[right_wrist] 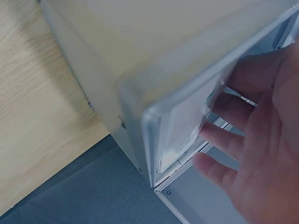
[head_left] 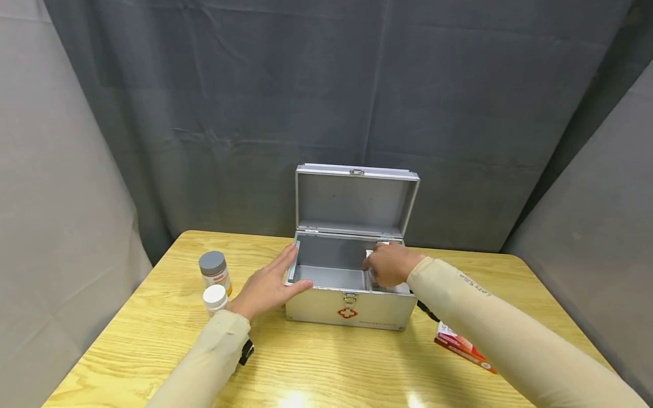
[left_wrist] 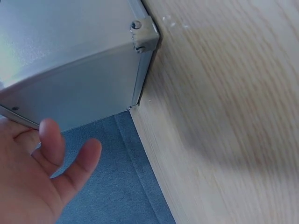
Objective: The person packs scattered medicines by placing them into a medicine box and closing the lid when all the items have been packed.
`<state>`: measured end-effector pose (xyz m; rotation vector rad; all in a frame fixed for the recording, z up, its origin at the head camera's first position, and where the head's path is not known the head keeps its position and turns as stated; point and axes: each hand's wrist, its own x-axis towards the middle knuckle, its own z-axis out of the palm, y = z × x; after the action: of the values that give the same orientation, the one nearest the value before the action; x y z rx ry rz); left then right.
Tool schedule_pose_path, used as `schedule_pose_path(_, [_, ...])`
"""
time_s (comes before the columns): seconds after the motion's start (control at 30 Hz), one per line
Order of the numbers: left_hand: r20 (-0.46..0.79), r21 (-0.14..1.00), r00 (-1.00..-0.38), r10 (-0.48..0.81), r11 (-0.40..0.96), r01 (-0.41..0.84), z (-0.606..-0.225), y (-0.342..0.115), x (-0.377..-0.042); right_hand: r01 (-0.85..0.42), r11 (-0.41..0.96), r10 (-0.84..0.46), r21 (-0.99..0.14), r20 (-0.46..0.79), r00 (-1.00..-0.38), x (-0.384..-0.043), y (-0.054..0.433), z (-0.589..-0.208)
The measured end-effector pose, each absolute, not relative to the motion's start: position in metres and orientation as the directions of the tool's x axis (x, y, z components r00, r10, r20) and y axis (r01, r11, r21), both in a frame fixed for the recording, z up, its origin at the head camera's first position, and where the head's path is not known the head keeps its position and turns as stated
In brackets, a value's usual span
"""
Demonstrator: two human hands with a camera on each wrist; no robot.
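Left fingers (head_left: 283, 262) spread wide at the metal case (head_left: 316, 306); right fingers (right_wrist: 223, 140) bend inside it, grip unclear.

Backdrop: dark grey fabric curtain (head_left: 245, 102), creased, one vertical seam near centre; hangs behind table's far edge. Reads bluish in both wrist views. Left side: pale grey cloth panel (head_left: 61, 198). Right side: mid-grey cloth panel (head_left: 586, 204), darker fold at the corner. Table (head_left: 138, 340): yellowish wood-grain top, rounded far corners. Light: two bright glare spots at near edge; soft shadows on tabletop.
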<state>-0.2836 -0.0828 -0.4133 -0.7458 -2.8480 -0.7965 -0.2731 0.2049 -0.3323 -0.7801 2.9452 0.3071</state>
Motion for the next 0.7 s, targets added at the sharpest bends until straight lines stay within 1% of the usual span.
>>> schedule_pose_path(0.17, [0.209,0.469,-0.880,0.428,0.746,0.474,-0.413,-0.084,-0.284,-0.500,0.841,-0.484,0.207,-0.126,-0.866,-0.273,0.204,-0.333])
schedule_pose_path(0.3, [0.217,0.470,-0.879,0.424,0.744,0.475,-0.414,-0.082,-0.284,-0.487,0.853,-0.472,0.186,-0.123,-0.873,-0.269,0.208,-0.331])
schedule_pose_path(0.37, [0.210,0.469,-0.878,0.429,0.744,0.476,-0.416,-0.080,-0.285,-0.477,0.863,-0.466,0.163,-0.103,-0.879,-0.264,0.213,-0.329])
schedule_pose_path(0.53, [0.201,0.464,-0.883,0.425,0.752,0.468,-0.419,-0.076,-0.285,-0.493,0.865,-0.497,0.092,0.027,-0.867,-0.248,0.231,-0.318])
schedule_pose_path(0.7, [0.203,0.463,-0.884,0.420,0.754,0.465,-0.417,-0.076,-0.284,-0.528,0.849,-0.510,-0.028,0.225,-0.830,-0.229,0.256,-0.306])
